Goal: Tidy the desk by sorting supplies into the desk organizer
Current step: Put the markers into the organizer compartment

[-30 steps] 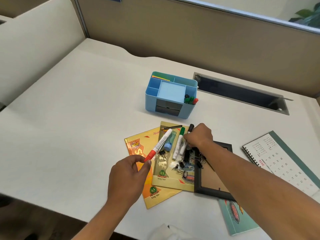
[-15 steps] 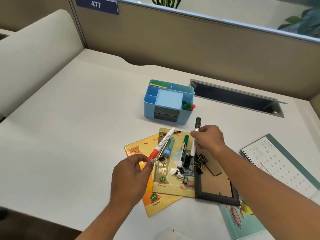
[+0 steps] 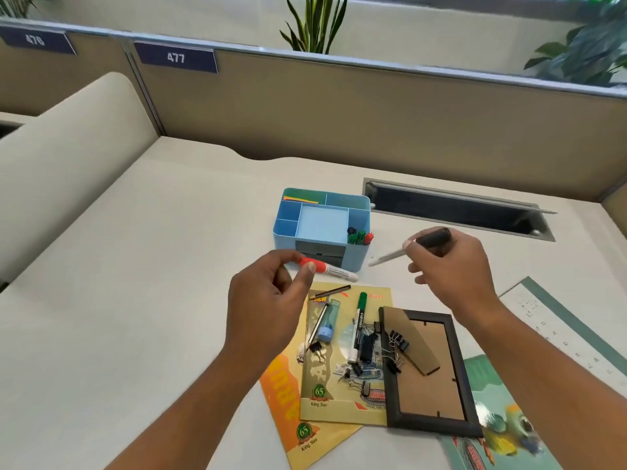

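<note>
A light blue desk organizer (image 3: 288,232) stands on the white desk, with coloured paper in its back left slot and small green and red items in its right slot. My left hand (image 3: 268,303) pinches the red cap of a white marker (image 3: 334,270), held level just in front of the organizer. My right hand (image 3: 451,266) grips a black-capped white marker (image 3: 390,256), raised to the right of the organizer. A green marker (image 3: 358,325), a blue glue stick (image 3: 327,322), a pencil (image 3: 330,292) and several binder clips (image 3: 395,347) lie on notebooks below.
Two yellow notebooks (image 3: 322,395) and a dark picture frame (image 3: 454,378) lie near the front edge. A calendar (image 3: 563,330) and a teal booklet (image 3: 502,429) sit at the right. A cable slot (image 3: 458,212) opens behind the organizer. Partition walls close the back and left.
Both hands have lifted their markers off the notebooks and carried them toward the organizer. The red marker turned level. My head tilted up, showing more of the partition.
</note>
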A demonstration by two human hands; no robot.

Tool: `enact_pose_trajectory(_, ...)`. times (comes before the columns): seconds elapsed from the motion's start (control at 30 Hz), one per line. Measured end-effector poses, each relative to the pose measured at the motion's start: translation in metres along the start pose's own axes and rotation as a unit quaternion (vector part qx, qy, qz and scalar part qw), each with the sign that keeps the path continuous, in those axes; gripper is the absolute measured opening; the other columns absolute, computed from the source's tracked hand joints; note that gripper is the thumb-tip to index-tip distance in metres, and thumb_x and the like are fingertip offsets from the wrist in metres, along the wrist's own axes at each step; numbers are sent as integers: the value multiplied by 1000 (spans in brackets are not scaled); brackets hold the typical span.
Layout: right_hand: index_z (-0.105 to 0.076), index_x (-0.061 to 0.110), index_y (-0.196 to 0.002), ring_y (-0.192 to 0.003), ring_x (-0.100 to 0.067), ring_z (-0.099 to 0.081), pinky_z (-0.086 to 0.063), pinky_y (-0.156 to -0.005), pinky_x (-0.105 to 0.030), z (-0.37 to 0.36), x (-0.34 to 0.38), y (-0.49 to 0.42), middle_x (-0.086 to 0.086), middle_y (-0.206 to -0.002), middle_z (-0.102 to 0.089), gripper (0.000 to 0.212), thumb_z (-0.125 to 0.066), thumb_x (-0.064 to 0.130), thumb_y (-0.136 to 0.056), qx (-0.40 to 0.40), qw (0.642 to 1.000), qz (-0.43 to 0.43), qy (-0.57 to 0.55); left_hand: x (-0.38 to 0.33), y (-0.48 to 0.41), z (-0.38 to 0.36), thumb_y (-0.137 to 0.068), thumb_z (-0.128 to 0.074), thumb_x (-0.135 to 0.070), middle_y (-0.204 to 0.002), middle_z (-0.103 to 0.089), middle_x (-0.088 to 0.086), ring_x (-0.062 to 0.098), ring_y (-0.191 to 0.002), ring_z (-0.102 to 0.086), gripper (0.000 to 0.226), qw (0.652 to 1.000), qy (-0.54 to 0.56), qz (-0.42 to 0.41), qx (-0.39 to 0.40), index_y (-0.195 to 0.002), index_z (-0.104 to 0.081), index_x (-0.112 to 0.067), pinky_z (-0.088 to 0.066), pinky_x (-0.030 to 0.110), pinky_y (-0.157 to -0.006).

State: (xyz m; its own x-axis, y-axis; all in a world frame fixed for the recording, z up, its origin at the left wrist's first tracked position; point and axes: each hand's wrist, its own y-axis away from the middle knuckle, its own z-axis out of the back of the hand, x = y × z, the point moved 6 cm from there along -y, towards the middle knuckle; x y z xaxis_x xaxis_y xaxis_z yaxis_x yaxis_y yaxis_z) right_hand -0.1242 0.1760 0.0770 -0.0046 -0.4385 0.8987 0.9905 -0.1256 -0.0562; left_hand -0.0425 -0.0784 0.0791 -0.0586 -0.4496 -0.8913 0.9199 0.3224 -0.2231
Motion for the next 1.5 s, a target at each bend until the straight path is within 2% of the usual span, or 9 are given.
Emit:
enact_pose_trajectory(0.13, -67, 23, -92, -69, -13, -69, -54, -52, -17, 6, 25, -14, 2, -76, -68, 7, -66, 29, -91, -24, 998, 49, -17, -32, -42, -17, -89, -67, -34, -70, -62, -14, 11, -62, -60, 6, 998, 4, -53, 34, -94, -67, -30, -53, 30, -57)
enact_pose_trajectory(0.23, -68, 26, -91, -74, -9, -67, -56, -56, -19, 6, 36, -25, 10, -78, -67, 4, -67, 29, -89, -35, 994, 102, 4, -46, -70, -29, -90, -66, -33, -84, -67, -13, 10, -73, -64, 14, 995, -16, -94, 33, -100, -70, -24, -56, 29, -62)
enact_pose_trajectory(0.43, -67, 26, -97, -77, -1, -64, -51, -62, -8, -6, 27, -46, 20, -82, -63, 13, -71, 30, -86, -31, 986, 147, 69, -46, -106, -60, -92, -64, -32, -98, -72, -5, 14, -81, -64, 20, 983, -91, -154, 31, -108, -69, -21, -58, 33, -68)
enact_pose_trajectory(0.6, -71, 22, -103, -72, -4, -64, -58, -65, -26, -27, 5, -62, 14, -83, -67, 19, -72, 31, -86, -14, 976, 159, 150, -28, -119, -89, -94, -60, -36, -104, -72, -7, 8, -80, -58, 23, 955, -226, -182, 68, -112, -68, -24, -48, 23, -64)
enact_pose_trajectory(0.73, -72, 26, -102, -72, -8, -64, -59, -67, -35, -44, -9, -74, 13, -87, -69, 19, -72, 36, -85, 20, 968, 152, 200, -14, -124, -109, -96, -58, -34, -111, -69, -8, 12, -94, -63, 24, 938, -279, -170, 110, -117, -66, -27, -39, 23, -66)
enact_pose_trajectory(0.8, -72, 27, -102, -72, -7, -64, -58, -67, -33, -51, -14, -79, 13, -87, -69, 20, -72, 38, -85, 31, 966, 146, 212, -10, -126, -117, -96, -57, -32, -111, -68, -8, 13, -95, -62, 25, 931, -297, -168, 127, -119, -65, -27, -39, 24, -66)
enact_pose_trajectory(0.97, -72, 27, -101, -74, -8, -63, -56, -67, -29, -61, -22, -88, 11, -90, -71, 21, -71, 40, -85, 39, 964, 131, 228, 0, -129, -133, -97, -55, -31, -109, -69, -5, 18, -94, -63, 24, 920, -317, -166, 158, -119, -65, -28, -53, 35, -71)
enact_pose_trajectory(1.13, -71, 26, -104, -76, -11, -64, -57, -71, -33, -66, -30, -92, 8, -93, -72, 23, -72, 38, -85, 52, 963, 122, 236, 9, -130, -144, -98, -53, -31, -108, -68, -5, 19, -96, -62, 22, 909, -341, -162, 175, -117, -65, -31, -45, 32, -67)
enact_pose_trajectory(1.5, -70, 28, -108, -74, -10, -61, -57, -72, -34, -72, -38, -95, 11, -89, -69, 25, -70, 30, -83, 98, 965, 94, 225, 21, -131, -149, -95, -55, -31, -107, -69, -9, 16, -95, -62, 24, 912, -335, -119, 205, -117, -66, -30, -49, 32, -69)
